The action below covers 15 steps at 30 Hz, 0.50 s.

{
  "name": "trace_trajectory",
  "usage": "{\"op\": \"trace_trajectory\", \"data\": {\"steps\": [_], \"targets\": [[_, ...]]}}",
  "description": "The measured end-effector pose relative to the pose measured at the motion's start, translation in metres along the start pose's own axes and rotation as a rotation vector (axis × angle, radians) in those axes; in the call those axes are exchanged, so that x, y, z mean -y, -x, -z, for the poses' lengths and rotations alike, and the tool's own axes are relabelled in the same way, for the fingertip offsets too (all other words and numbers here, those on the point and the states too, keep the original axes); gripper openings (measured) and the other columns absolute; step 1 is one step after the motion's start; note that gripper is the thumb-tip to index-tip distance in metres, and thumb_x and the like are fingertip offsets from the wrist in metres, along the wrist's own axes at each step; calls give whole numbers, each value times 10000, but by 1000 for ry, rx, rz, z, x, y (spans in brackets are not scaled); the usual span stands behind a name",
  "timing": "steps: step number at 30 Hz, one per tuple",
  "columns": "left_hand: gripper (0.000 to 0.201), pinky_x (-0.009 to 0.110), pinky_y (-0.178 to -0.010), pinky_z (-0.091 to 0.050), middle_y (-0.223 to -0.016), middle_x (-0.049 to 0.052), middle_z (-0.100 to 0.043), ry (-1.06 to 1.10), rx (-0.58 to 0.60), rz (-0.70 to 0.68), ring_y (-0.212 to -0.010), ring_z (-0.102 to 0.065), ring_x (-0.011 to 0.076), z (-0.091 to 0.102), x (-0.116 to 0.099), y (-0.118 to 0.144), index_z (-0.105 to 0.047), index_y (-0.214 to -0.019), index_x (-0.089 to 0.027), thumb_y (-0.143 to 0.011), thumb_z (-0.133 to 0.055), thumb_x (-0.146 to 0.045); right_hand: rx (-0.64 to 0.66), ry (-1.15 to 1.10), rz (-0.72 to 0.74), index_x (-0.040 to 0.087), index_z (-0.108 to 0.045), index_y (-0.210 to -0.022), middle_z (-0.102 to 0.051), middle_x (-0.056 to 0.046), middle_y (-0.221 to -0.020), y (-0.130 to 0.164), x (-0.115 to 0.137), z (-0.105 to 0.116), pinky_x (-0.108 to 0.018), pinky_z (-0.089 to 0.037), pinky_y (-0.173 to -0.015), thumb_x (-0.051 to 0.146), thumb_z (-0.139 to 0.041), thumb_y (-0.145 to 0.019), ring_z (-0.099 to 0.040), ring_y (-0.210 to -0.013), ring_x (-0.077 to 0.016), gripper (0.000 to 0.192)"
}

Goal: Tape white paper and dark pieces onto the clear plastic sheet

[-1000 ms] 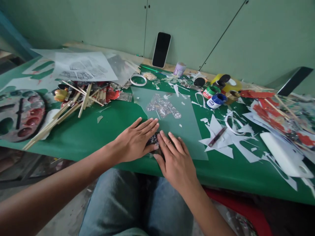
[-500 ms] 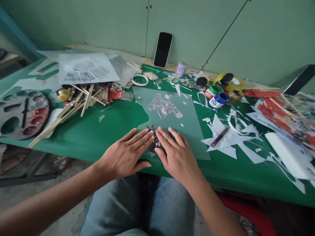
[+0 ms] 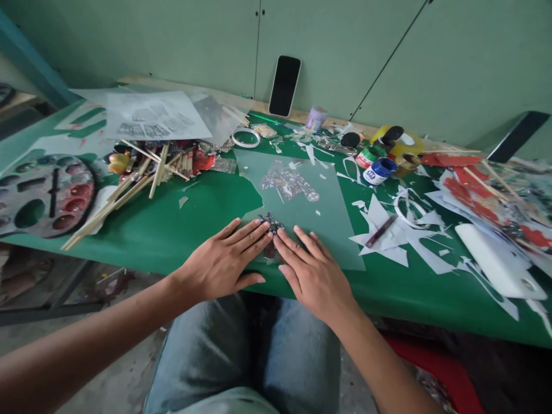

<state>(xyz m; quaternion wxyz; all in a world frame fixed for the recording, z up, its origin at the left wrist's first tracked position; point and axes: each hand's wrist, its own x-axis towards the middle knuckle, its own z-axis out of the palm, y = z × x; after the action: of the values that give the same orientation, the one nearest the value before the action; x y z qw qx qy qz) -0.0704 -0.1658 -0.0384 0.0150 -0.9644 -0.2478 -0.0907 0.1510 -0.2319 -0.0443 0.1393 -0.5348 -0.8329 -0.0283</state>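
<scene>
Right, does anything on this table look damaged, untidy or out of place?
Yes. White paper scraps are strewn on the right, with a slim dark tool lying loose on them. The translucent sheet has an irregular left edge, while its right edge runs straight. The blue paint jar appears uncapped.

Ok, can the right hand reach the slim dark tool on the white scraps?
Probably yes: the tool lies uncovered atop the scraps, and nothing tall stands between it and the right hand.

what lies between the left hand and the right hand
In the head view, a dark patterned piece lies between the left hand and right hand, partly covered by both.
</scene>
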Motion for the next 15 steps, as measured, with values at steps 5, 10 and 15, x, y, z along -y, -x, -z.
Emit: {"op": "trace_trajectory", "data": {"steps": [5,10,15], "targets": [[684,440,-1219,-180,-1546,97,-342,-2,-6,-11,-1444,-309,254,1,2,0,-343,-1504,-164,-956,-390,-571,-11,-54,89,280,-531,-1381,-512,26,-1438,9,-6,3,-476,-366,-1148,272,-421,-993,-389,-1403,-237,403],[631,442,-1222,-174,-1544,86,-348,-21,-36,-43,-1443,-311,252,-1,3,3,-373,-1490,-171,-971,-392,-530,-1,-28,53,227,-413,-1468,-449,-31,-1490,7,-3,1,-494,-362,-1146,361,-419,-987,-359,-1420,-248,499],[609,434,-1216,-202,-1535,70,-370,13,-49,-28,-1430,-340,250,-1,2,5,-396,-1480,-209,-964,-413,-531,14,-3,-72,152,-286,-1528,-330,-77,-1555,-6,6,-6,-535,-317,-1156,533,-401,-955,-309,-1438,-312,698]]}}
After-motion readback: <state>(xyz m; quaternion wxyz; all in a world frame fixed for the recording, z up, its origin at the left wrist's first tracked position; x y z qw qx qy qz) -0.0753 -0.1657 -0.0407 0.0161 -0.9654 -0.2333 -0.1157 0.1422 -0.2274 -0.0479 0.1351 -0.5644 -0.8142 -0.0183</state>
